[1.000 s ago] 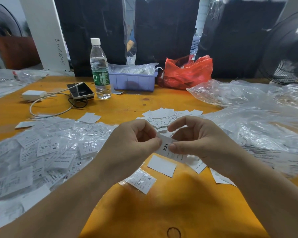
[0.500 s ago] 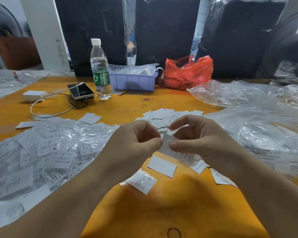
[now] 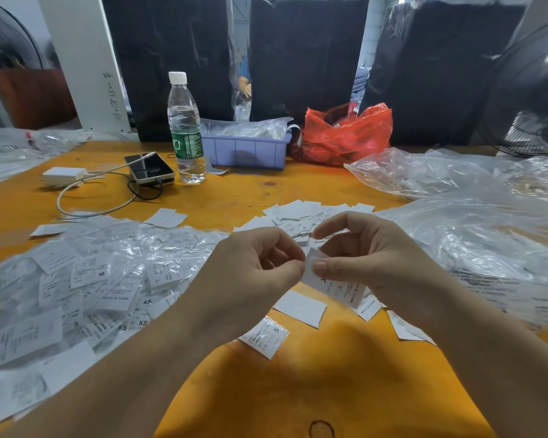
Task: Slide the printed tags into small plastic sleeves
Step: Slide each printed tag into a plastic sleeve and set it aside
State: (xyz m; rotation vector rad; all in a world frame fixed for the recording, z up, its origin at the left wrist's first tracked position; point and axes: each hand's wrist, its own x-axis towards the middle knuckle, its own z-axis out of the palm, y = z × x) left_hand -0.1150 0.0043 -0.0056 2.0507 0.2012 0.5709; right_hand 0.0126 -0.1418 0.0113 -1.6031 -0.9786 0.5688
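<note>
**Over the orange table, both hands on one tag**

Above the middle of the orange table [image 3: 266,390], I have both hands raised and brought together around a single printed tag [image 3: 336,284]. My left hand [image 3: 250,273] has its fingers curled, thumb and forefinger pinching the tag's upper left edge. My right hand [image 3: 377,263] pinches the same tag from the other side, thumb flat on its face, the other fingers arched above. The tag slants down to the right under my right hand; "MADE IN CHINA" shows on its lower end. I cannot tell whether a plastic sleeve is already round it.

Directly below the hands, a blank white tag [image 3: 299,308] lies flat on the table, and nearer to me a sleeved tag marked S [image 3: 263,336]. To my left spreads a wide heap of sleeved tags [image 3: 86,279], with sizes M, XS and S readable. Beyond my hands sits a loose pile of bare tags [image 3: 301,216]. To my right lie crumpled clear plastic bags [image 3: 472,235].

Along the far edge stand a water bottle [image 3: 185,131], a phone [image 3: 149,168] with a cable and white charger [image 3: 64,176], a purple bin [image 3: 247,150] and a red plastic bag [image 3: 345,134].
</note>
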